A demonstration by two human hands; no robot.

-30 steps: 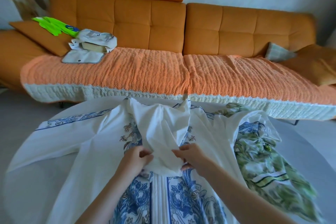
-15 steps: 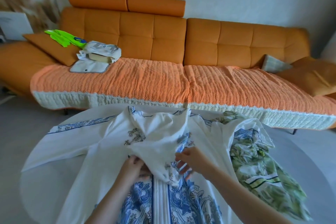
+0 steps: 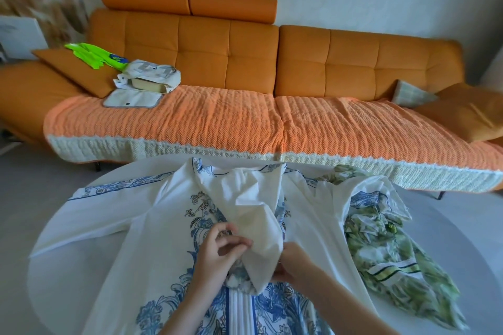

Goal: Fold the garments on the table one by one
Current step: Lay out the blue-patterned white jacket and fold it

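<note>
A white garment (image 3: 152, 226) printed with blue flowers and scrolls lies spread over the round white table (image 3: 54, 294), covering most of it from the far edge to the near edge. One sleeve stretches flat toward the table's left edge, with a blue patterned band along its top. Down the middle, toward the near edge, a pleated white strip runs between dense blue print. At the table's centre a plain white flap (image 3: 253, 215) of the same garment is turned over, creased and tapering toward the near edge. The left hand (image 3: 220, 250) pinches the flap's left edge between thumb and curled fingers. The right hand (image 3: 296, 264) grasps the flap's lower tip from the right, its fingertips partly hidden by the cloth. Further right, a crumpled green leaf-print garment (image 3: 386, 253) with a striped band lies on the table's right side, partly overlapped by the white garment's other sleeve.
</note>
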